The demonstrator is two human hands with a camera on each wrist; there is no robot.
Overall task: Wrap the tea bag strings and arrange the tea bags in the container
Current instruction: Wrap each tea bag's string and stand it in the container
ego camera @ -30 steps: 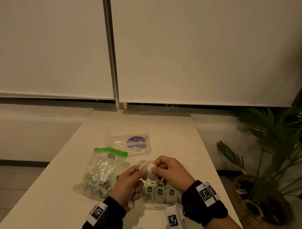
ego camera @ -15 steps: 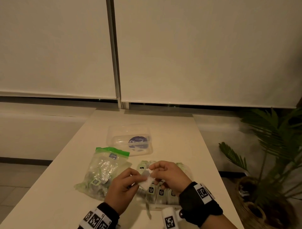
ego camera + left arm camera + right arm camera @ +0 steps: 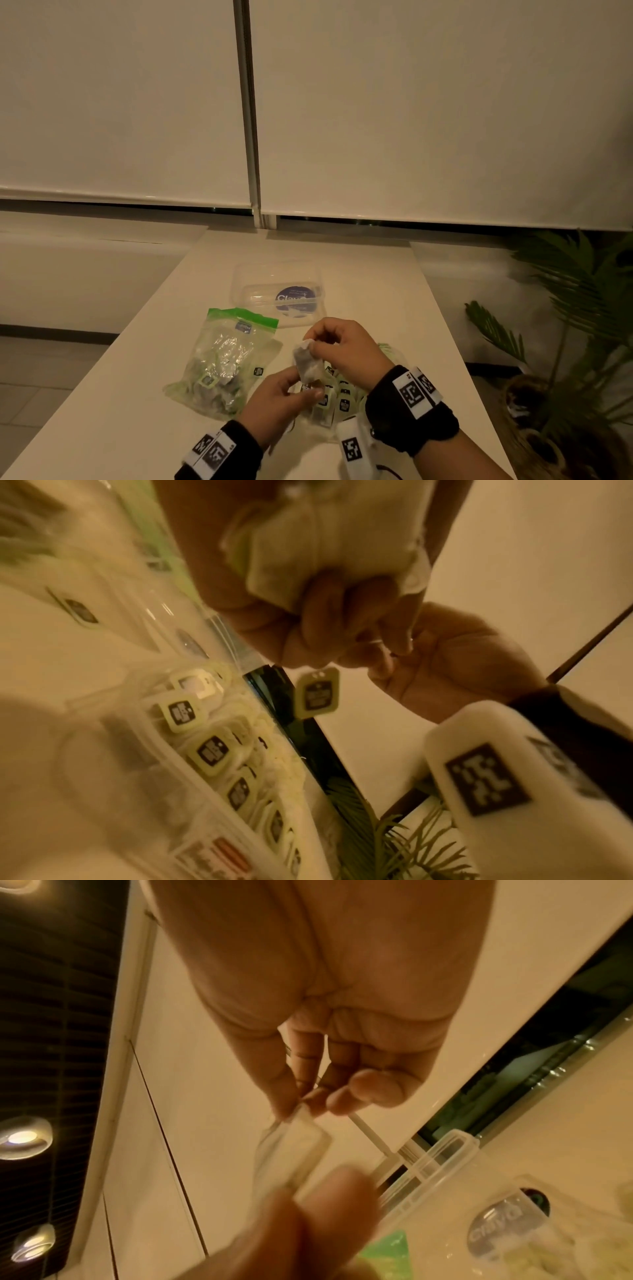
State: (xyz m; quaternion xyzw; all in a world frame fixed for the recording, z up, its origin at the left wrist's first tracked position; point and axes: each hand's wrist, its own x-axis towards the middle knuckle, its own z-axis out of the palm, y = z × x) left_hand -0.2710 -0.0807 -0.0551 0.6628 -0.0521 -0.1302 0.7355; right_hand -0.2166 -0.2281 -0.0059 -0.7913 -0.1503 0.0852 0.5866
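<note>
Pinching a tea bag point(image 3: 307, 364) between left hand point(image 3: 275, 401) and right hand point(image 3: 346, 346) above container point(image 3: 337, 402) w/ tagged bags; zip pouch point(image 3: 224, 359) lying alongside on table point(image 3: 120, 411).

Directly below the fingertips of the left hand point(image 3: 277, 397) and right hand point(image 3: 346, 346), the container point(image 3: 342, 404) packed with upright tea bags blocks descent. Left of the fingers lies the plastic bag point(image 3: 226, 359); beyond them, the lid point(image 3: 279, 294). Bare table point(image 3: 394, 308) opens right of the fingers.

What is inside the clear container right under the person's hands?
The container holds a row of tea bags, standing with their tags facing up. Both hands cover part of it in the head view, so the count cannot be told.
</note>
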